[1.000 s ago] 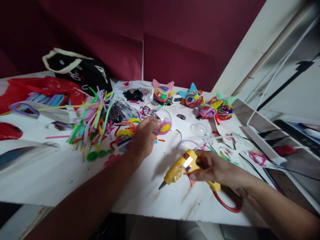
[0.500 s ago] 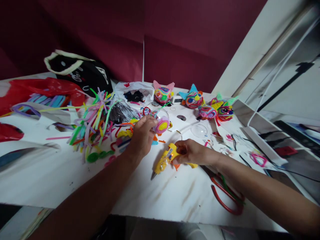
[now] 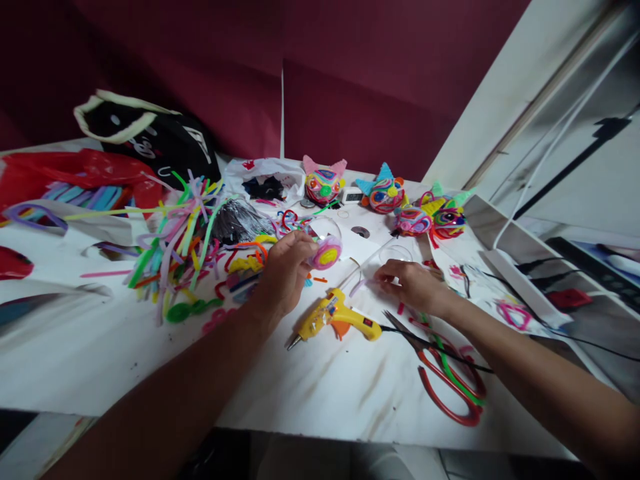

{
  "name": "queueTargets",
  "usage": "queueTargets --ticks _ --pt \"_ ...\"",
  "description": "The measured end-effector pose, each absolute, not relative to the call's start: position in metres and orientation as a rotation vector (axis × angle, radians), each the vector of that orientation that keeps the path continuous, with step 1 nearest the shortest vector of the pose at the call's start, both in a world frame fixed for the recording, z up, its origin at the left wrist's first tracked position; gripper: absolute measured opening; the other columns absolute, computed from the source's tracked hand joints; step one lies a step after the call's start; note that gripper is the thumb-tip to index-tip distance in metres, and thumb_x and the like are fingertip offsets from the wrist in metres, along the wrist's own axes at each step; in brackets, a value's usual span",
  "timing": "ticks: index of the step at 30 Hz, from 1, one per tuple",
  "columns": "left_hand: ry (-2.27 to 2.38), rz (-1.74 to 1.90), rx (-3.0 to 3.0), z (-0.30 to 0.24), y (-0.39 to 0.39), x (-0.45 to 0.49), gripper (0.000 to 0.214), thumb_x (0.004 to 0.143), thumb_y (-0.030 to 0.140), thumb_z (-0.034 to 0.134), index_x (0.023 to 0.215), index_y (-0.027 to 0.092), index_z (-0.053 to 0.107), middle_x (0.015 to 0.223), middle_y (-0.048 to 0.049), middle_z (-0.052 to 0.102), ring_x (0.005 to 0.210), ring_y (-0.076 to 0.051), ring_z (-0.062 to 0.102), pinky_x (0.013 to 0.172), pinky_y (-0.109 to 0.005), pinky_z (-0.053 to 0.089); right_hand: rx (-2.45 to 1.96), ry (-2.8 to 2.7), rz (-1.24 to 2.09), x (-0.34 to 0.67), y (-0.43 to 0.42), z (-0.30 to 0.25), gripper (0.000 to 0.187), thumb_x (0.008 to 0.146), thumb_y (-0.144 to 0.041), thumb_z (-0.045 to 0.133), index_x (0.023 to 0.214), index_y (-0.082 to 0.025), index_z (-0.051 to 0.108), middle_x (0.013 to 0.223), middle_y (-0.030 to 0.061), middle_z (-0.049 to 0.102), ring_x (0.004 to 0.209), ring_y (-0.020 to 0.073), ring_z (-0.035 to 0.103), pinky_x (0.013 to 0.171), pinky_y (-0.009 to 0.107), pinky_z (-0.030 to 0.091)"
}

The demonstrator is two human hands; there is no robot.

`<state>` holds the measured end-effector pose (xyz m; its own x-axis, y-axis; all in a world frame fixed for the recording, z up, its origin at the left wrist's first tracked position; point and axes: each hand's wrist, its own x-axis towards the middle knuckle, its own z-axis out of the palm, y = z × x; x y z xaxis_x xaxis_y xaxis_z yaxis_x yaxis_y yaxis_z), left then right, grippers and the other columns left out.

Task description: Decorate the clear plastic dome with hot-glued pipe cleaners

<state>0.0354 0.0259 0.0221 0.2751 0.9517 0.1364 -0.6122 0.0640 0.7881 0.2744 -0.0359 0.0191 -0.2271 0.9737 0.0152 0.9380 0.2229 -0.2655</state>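
Observation:
My left hand (image 3: pixel 290 267) is closed around a clear plastic ball (image 3: pixel 330 228) with a coiled pipe-cleaner disc (image 3: pixel 327 254), yellow in the middle and pink-purple outside, on its near side. To the right, my right hand (image 3: pixel 407 283) has its fingers bent together at one end of a short lilac pipe cleaner (image 3: pixel 359 287). Behind that hand lies a clear plastic dome (image 3: pixel 396 253), partly covered by it. Between my hands, a yellow glue gun (image 3: pixel 325 315) rests on its side, nozzle toward the lower left. Red-handled scissors (image 3: pixel 447 380) lie below my right forearm.
A heap of colourful pipe cleaners (image 3: pixel 180 247) and a red bag (image 3: pixel 85 167) occupy the left. Several decorated balls with ears, including a pink-eared one (image 3: pixel 324 185), stand at the back. The glue gun's black cord (image 3: pixel 435 348) crosses the scissors. A power strip (image 3: pixel 530 290) lies at right.
My right hand has let go of the glue gun, which now lies on the table, and has moved right and slightly up to the lilac pipe cleaner. My left hand still holds the ball.

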Motion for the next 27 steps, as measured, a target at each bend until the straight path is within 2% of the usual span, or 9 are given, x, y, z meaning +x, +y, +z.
queueTargets --ticks 2,5,8,13,19,23,27 --pt "0.494 1.244 0.880 0.021 0.026 0.036 0.014 0.060 0.016 0.071 0.061 0.018 0.057 0.057 0.0035 0.048 0.058 -0.009 0.046 0.055 -0.021 0.041 -1.827 -2.370 0.251 0.270 -0.032 0.016 0.021 0.092 -0.023 0.050 0.096 -0.015 0.070 0.093 0.0105 0.067 0.086 0.0217 0.062 0.078 0.031 0.045" --pt "0.507 1.239 0.898 0.019 0.026 0.037 0.013 0.060 0.017 0.071 0.061 0.017 0.058 0.059 0.0031 0.049 0.058 -0.009 0.046 0.056 -0.021 0.041 -1.825 -2.444 0.221 0.266 -0.026 0.011 0.020 0.089 -0.014 0.050 0.092 -0.015 0.070 0.091 0.0106 0.066 0.090 0.0221 0.061 0.081 0.030 0.044" --pt "0.510 1.234 0.908 0.019 0.026 0.037 0.013 0.058 0.017 0.070 0.060 0.016 0.057 0.058 0.0037 0.048 0.057 -0.008 0.046 0.056 -0.021 0.040 -1.828 -2.479 0.208 0.265 -0.023 0.006 0.019 0.087 -0.010 0.050 0.087 -0.014 0.069 0.088 0.0112 0.066 0.089 0.0221 0.061 0.080 0.029 0.044" --pt "0.516 1.221 0.912 0.019 0.024 0.038 0.014 0.058 0.016 0.070 0.060 0.015 0.056 0.056 0.0040 0.049 0.056 -0.008 0.046 0.054 -0.020 0.039 -1.789 -2.474 0.229 0.265 -0.023 0.000 0.019 0.090 -0.012 0.047 0.094 -0.013 0.066 0.089 0.0110 0.066 0.084 0.0206 0.060 0.078 0.029 0.043" --pt "0.524 1.202 0.904 0.018 0.024 0.039 0.015 0.057 0.017 0.072 0.061 0.016 0.057 0.057 0.0040 0.051 0.057 -0.008 0.047 0.057 -0.020 0.041 -1.729 -2.353 0.322 0.270 -0.028 0.009 0.016 0.083 -0.007 0.050 0.084 -0.015 0.064 0.087 0.0120 0.064 0.083 0.0232 0.058 0.078 0.034 0.042" --pt "0.543 1.196 0.919 0.019 0.024 0.039 0.014 0.057 0.017 0.071 0.059 0.016 0.057 0.056 0.0042 0.049 0.056 -0.008 0.046 0.057 -0.020 0.041 -1.700 -2.100 0.448 0.280 -0.034 0.022 0.004 0.083 -0.018 0.054 0.083 -0.018 0.057 0.082 0.0094 0.062 0.075 0.0217 0.058 0.071 0.034 0.044" --pt "0.564 1.188 0.957 0.018 0.024 0.039 0.015 0.058 0.019 0.070 0.058 0.016 0.056 0.056 0.0040 0.048 0.055 -0.008 0.044 0.054 -0.020 0.037 -1.555 -1.817 0.712 0.283 -0.044 0.037 0.015 0.089 -0.035 0.048 0.084 -0.022 0.045 0.078 0.0053 0.063 0.067 0.0180 0.062 0.063 0.032 0.049"
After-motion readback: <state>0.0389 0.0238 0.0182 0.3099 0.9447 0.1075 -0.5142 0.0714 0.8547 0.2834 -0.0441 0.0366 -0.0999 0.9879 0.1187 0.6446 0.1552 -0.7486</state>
